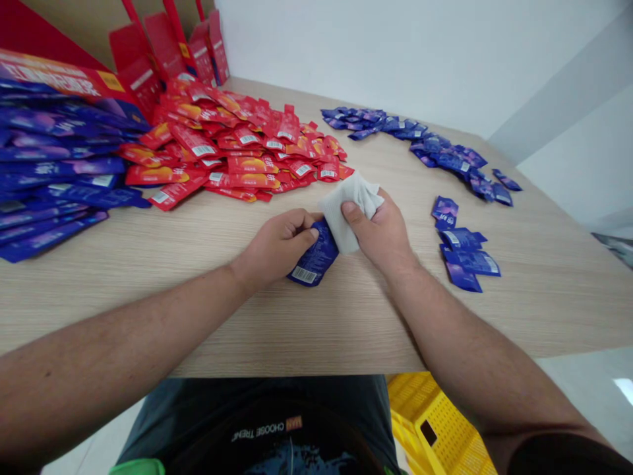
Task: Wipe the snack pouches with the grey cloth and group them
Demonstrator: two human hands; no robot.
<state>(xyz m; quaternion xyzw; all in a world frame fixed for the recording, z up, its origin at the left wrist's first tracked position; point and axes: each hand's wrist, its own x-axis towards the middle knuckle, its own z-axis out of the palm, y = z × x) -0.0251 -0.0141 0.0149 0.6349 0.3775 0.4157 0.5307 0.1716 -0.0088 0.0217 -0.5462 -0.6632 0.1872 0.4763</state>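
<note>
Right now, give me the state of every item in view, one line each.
Left hand, gripping the blue foil sachet.
Right hand, pressing the white cloth onto the sachet.
White cloth, bunched.
Red sachets, loose heap.
Far blue sachets, scattered in a curving line.
Near blue sachets, small loose pile.
Left blue sachets, overlapping in stacked rows.
Red cardboard boxes, upright by the wall.
Yellow crate, on the floor.

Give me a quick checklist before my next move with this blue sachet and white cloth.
Left hand gripping the blue sachet: ok.
Right hand holding the white cloth: ok.
Cloth touching the sachet: ok, over its upper part.
Sachet's barcode facing up: ok.
Sachet surface clean: cannot tell.
Cloth clear of the red sachets: not ok, its far edge appears to touch them.
</note>
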